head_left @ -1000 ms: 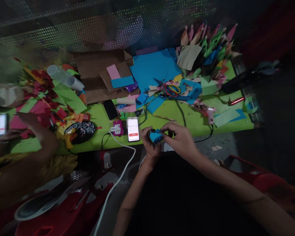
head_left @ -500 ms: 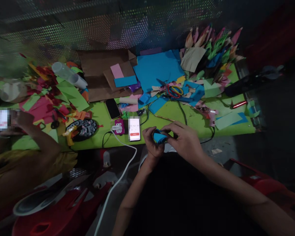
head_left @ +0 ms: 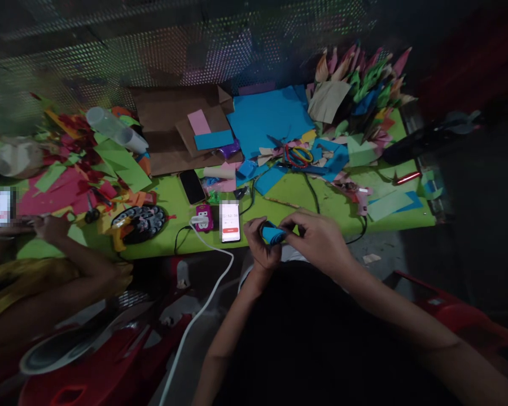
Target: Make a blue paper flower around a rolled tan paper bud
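A rolled piece of blue paper (head_left: 272,233) sits between my two hands, just over the front edge of the green table (head_left: 288,197). My left hand (head_left: 262,248) wraps its fingers around the roll from the left. From the right, my right hand (head_left: 315,237) pinches the paper's end with thumb and forefinger. Left of my hands, a lit phone (head_left: 230,221) lies on the table. A thin patterned stick (head_left: 281,203) is just beyond my fingers. To the right lies a pink glue gun (head_left: 363,201) with its black cord.
Blue sheets (head_left: 271,118), brown paper (head_left: 161,129), scissors (head_left: 298,155) and scraps fill the back. A bunch of paper flowers (head_left: 364,84) stands at the back right. A white cable (head_left: 203,307) hangs from a pink power socket (head_left: 202,219). A co-worker's hand (head_left: 53,228) is at far left.
The blue roll has turned a little in my fingers, and its coiled end shows more clearly. The co-worker's hand at far left has moved down, away from the phone there.
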The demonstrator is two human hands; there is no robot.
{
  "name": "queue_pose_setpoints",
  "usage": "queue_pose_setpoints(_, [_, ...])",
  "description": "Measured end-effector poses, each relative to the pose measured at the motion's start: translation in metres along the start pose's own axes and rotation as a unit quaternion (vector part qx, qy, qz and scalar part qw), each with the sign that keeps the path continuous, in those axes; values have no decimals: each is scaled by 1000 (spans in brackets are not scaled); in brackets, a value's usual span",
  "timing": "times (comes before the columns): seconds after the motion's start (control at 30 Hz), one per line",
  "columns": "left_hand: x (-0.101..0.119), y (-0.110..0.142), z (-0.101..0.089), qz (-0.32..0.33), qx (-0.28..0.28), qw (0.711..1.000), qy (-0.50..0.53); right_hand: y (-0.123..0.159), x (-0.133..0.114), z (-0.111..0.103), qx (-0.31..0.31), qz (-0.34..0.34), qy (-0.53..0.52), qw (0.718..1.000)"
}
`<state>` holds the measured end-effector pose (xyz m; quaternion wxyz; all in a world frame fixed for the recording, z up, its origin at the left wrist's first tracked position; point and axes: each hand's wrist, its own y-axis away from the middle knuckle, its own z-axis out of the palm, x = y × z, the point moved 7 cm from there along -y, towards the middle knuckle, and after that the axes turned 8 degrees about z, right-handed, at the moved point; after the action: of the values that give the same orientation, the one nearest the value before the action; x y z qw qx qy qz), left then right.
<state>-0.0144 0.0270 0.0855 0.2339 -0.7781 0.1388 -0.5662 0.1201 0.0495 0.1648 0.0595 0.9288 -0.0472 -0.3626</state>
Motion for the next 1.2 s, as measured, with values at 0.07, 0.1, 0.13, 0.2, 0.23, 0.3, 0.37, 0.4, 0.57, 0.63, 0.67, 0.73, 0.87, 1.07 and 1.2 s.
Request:
queue_pose_setpoints(0.07, [0,0,0,1,1,1000,8,-1,1,1,-13,-4,-13,1000])
queue_pose_setpoints(0.1, [0,0,0,3,2,1000,8,-2,1,1,-22,-5,-22,1000])
queue_pose_setpoints(0.13, [0,0,0,4,2,1000,6,-3,1,2,-32,-5,-29,999])
queue_pose_setpoints(0.2, [0,0,0,1,1,1000,-4,-4,2,3,-50,-2,-43,998])
queue_pose_setpoints(0.23, [-1,0,0,-2,-1,1000,-10,-5,3,3,-58,1,-49,997])
queue_pose_setpoints(0.3, [-2,1,0,-8,-4,1000,-17,-5,4,4,-67,10,-62,996])
queue_pose_setpoints(0.37, [-2,1,0,-6,-5,1000,-17,-6,4,3,-69,20,-75,995])
queue_pose_setpoints(0.4, [-1,1,0,-2,-5,1000,-18,-6,4,4,-69,26,-80,994])
queue_pose_setpoints(0.57, [2,0,1,12,-3,1000,-14,-9,5,5,-69,53,-69,994])
queue_pose_setpoints(0.63, [3,0,1,14,-4,1000,-5,-9,6,5,-65,61,-56,994])
queue_pose_setpoints(0.67, [3,0,1,14,-4,1000,-2,-9,6,6,-63,64,-49,995])
queue_pose_setpoints(0.73, [3,0,1,15,-6,1000,-4,-9,7,7,-57,67,-40,995])
queue_pose_setpoints(0.87, [3,0,2,22,-13,999,-34,-7,7,6,-35,60,-38,997])
queue_pose_setpoints(1.07, [5,-1,2,29,-6,999,-28,-4,4,5,-16,33,-48,998])
queue_pose_setpoints(1.2, [7,-4,2,32,-1,999,-13,-1,3,5,-24,20,-86,996])
